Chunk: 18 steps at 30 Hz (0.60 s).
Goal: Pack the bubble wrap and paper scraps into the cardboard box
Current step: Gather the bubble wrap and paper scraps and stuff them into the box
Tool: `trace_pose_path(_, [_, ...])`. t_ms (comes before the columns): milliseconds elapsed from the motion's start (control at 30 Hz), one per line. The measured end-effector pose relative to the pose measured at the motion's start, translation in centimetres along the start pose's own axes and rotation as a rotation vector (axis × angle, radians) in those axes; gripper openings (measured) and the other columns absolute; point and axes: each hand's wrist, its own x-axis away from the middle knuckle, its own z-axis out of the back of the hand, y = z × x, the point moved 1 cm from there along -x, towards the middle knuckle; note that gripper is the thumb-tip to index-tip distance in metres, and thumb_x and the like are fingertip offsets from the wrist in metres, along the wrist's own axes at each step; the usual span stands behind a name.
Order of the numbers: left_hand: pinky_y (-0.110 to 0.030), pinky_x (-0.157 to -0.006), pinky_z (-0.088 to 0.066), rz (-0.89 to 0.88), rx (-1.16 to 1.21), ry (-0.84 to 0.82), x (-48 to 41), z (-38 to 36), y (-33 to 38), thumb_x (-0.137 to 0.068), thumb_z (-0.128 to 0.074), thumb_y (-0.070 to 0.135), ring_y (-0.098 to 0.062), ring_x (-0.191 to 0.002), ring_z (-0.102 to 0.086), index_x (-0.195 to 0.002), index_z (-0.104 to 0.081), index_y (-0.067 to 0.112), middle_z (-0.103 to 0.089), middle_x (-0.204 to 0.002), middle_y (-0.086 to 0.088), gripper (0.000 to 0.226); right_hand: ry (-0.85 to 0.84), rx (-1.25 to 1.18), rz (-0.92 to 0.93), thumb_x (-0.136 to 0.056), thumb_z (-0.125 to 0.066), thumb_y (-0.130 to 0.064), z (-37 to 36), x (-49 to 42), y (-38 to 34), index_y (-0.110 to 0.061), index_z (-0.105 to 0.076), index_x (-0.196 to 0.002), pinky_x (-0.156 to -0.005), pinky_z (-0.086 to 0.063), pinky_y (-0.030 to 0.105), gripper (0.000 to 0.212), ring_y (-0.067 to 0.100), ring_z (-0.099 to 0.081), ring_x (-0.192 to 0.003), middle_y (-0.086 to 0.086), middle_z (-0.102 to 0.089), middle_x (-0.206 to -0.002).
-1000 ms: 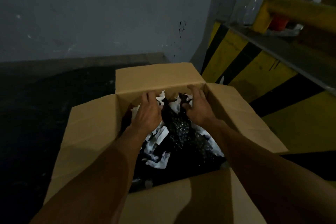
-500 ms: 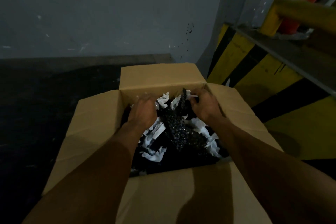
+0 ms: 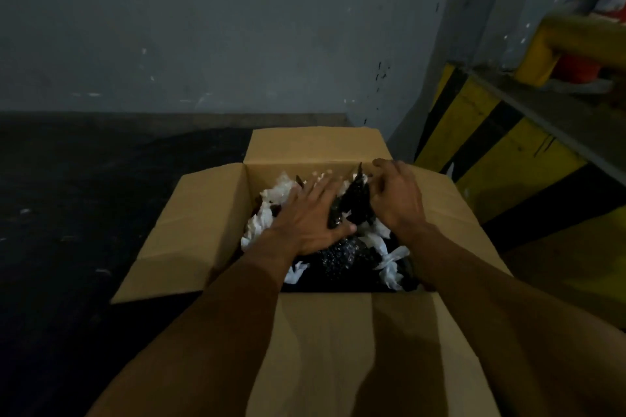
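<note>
An open cardboard box (image 3: 203, 223) stands on the dark floor with its flaps folded outward. Inside lie white paper scraps (image 3: 389, 264) and black bubble wrap (image 3: 338, 256). My left hand (image 3: 311, 217) lies flat with straight fingers, pressing on the scraps and wrap at the far side of the box. My right hand (image 3: 396, 196) has curled fingers that grip an upright fold of the black bubble wrap (image 3: 355, 196) near the far right corner. Both forearms reach over the near flap.
A grey wall rises behind the box. A yellow and black striped barrier (image 3: 491, 142) runs along the right, close to the right flap. A yellow rail (image 3: 576, 41) and a red fire extinguisher (image 3: 609, 3) stand beyond it. Dark floor (image 3: 84, 213) spreads to the left.
My left hand has opened out and shifted right onto the pile, close to the black wrap. My right hand stays on the raised fold of bubble wrap.
</note>
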Motion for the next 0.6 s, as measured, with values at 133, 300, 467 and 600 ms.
trace_pose_path(133, [-0.054,-0.117,0.003,0.066,-0.257,-0.108,-0.6,-2.9,-1.4,-0.095,-0.031,0.059,-0.027,-0.146,0.019,-0.153,0.006,0.019,0.020,-0.159,-0.003,0.079,-0.156,0.057,0.073,-0.097,-0.048,-0.039,-2.3,0.6,0.8,-0.018,-0.045,-0.140,-0.116,-0.022,0.045,0.049,0.034,-0.024,-0.142,0.017,-0.030,-0.153])
trace_pose_path(300, [-0.053,-0.115,0.006,0.214,-0.317,-0.195,0.0,-4.2,-6.7,-0.093,-0.039,0.055,-0.033,-0.143,0.025,-0.148,0.023,0.024,0.029,-0.156,-0.007,0.089,-0.486,0.210,-0.029,-0.084,-0.021,-0.081,-5.3,0.8,0.6,-0.049,-0.007,-0.148,-0.117,0.002,0.054,0.073,0.028,0.015,-0.147,-0.001,0.014,-0.161])
trace_pose_path(467, [-0.059,-0.113,0.007,0.303,-0.124,-0.494,-0.4,-6.5,-8.9,-0.089,-0.038,0.066,-0.032,-0.140,0.030,-0.144,0.027,0.039,0.038,-0.151,-0.003,0.089,-0.808,0.218,-0.208,-0.068,-0.021,-0.093,-8.6,2.8,1.8,-0.059,0.015,-0.141,-0.113,0.006,0.064,0.088,0.035,0.030,-0.140,-0.009,0.036,-0.152])
trace_pose_path(600, [-0.060,-0.113,0.006,0.324,-0.101,-0.517,-0.8,-8.9,-9.2,-0.090,-0.035,0.067,-0.031,-0.142,0.026,-0.145,0.024,0.038,0.033,-0.154,-0.002,0.086,-0.953,0.168,-0.351,-0.063,-0.026,-0.095,-9.9,2.7,2.7,-0.065,0.023,-0.133,-0.111,0.002,0.068,0.090,0.038,0.028,-0.140,-0.009,0.037,-0.152])
